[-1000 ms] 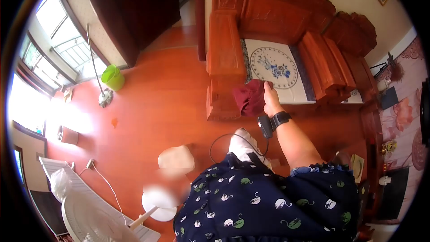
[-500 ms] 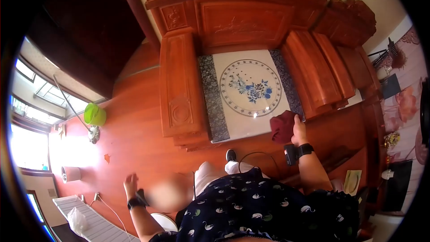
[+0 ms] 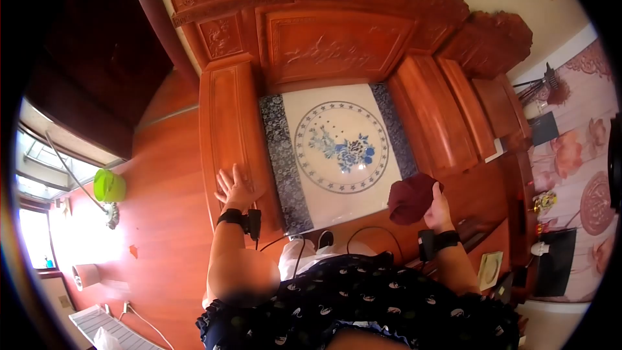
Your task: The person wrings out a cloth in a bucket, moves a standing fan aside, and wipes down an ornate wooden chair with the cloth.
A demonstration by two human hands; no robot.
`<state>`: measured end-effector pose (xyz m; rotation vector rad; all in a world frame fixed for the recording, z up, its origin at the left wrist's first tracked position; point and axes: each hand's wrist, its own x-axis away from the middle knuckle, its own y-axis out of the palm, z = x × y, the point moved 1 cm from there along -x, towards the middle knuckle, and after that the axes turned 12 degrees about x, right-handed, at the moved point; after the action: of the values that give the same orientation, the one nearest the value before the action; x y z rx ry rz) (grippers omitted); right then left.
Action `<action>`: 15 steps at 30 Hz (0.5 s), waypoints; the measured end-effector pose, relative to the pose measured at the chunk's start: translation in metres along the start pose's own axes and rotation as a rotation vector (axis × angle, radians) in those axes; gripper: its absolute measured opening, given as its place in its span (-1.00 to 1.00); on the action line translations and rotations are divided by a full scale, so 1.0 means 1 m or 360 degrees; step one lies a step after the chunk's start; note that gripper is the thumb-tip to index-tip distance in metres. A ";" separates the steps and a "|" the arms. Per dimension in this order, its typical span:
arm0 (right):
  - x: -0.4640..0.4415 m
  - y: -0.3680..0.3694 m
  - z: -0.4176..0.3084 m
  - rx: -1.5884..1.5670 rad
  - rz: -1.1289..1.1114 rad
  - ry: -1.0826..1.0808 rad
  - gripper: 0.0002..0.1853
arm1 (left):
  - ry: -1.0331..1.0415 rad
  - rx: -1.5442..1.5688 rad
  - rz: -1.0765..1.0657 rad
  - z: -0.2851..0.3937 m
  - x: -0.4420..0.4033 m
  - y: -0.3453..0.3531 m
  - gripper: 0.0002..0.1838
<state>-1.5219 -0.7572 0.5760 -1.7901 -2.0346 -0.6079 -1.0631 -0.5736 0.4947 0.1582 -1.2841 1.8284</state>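
My right hand (image 3: 440,210) is closed round one side of a bunched dark red cloth (image 3: 411,199), near the front right corner of the seat cushion. My left hand (image 3: 234,189) lies with fingers spread over the left armrest (image 3: 231,123) of a carved wooden chair, holding nothing. Between the two armrests is the white cushion (image 3: 317,204), with a blue floral design inside a ring and dark patterned bands at its sides. The right armrest (image 3: 440,120) stands beyond the cloth.
A green bucket (image 3: 109,186) and a mop (image 3: 113,216) stand on the floor at the left. A white bin (image 3: 85,276) is nearer the windows. Dark cables run in front of my body. At the right is a low wooden table (image 3: 499,246).
My view has moved up to the chair. My left hand has come into view and over to the left armrest. The red cloth has stayed in my right hand, now near the cushion's front right corner.
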 end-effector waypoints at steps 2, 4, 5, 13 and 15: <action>-0.007 0.007 -0.014 -0.0028 -0.0072 -0.0057 -0.50 | -0.0171 -0.0157 -0.0003 0.004 -0.012 0.009 0.42; -0.022 0.007 -0.022 -0.0090 -0.0238 -0.0154 -0.45 | -0.0244 -0.0188 -0.0010 0.016 -0.013 0.008 0.43; -0.030 0.006 -0.028 -0.0067 -0.0250 -0.0150 -0.45 | -0.0319 -0.0231 -0.0017 0.021 -0.011 0.008 0.44; -0.123 0.025 -0.062 0.0060 -0.0681 0.0089 -0.37 | -0.0393 -0.0242 0.0153 0.028 -0.011 0.015 0.37; -0.149 0.024 -0.073 0.0057 -0.0784 0.0119 -0.34 | -0.0391 -0.0189 0.0174 0.033 -0.009 0.014 0.36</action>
<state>-1.4790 -0.9188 0.5601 -1.2203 -2.4268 -0.7521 -1.0791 -0.6071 0.4953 0.2584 -1.5960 1.8611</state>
